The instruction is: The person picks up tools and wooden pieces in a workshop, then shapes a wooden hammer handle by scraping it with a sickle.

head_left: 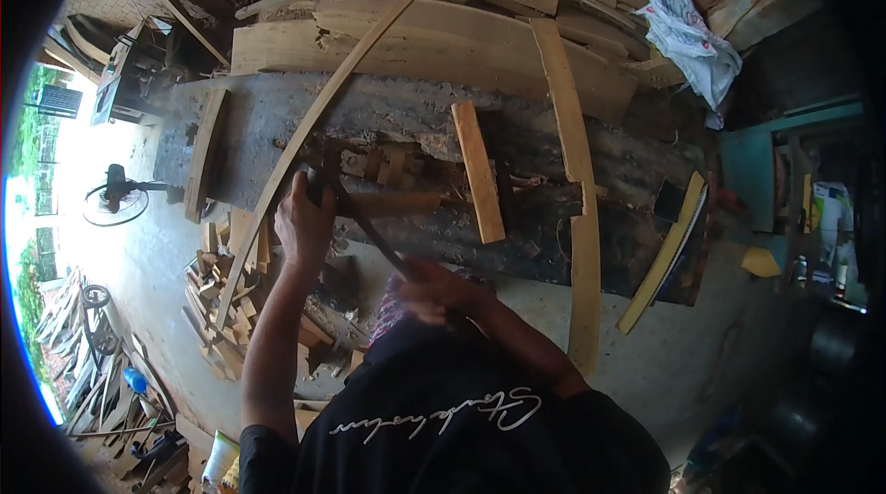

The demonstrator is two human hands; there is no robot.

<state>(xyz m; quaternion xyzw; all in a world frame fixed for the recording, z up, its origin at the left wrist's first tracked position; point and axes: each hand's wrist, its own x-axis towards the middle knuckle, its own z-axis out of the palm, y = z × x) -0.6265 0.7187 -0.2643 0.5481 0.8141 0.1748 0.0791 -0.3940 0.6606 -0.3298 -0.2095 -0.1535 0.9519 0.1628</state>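
Observation:
My left hand [305,225] is closed round a small dark block [315,184] above the near edge of the dark workbench. Slanting from beside that block toward my body is a long, narrow dark bar [371,234], and my right hand [434,291], blurred by motion, is closed on its near end. Whether block and bar touch or are one tool, I cannot tell. Just left of my left hand, a long curved wooden strip [323,105] leans across the bench. A short wooden board [476,171] lies on the bench to the right.
Wood offcuts [221,309] are heaped on the floor at left, near a black fan [116,190]. A notched plank [574,153] crosses the workbench [369,102]. Curved boards [415,33] are stacked behind it. A yellow-edged curved piece [666,254] lies at right, and a white sack [688,37] sits at the back.

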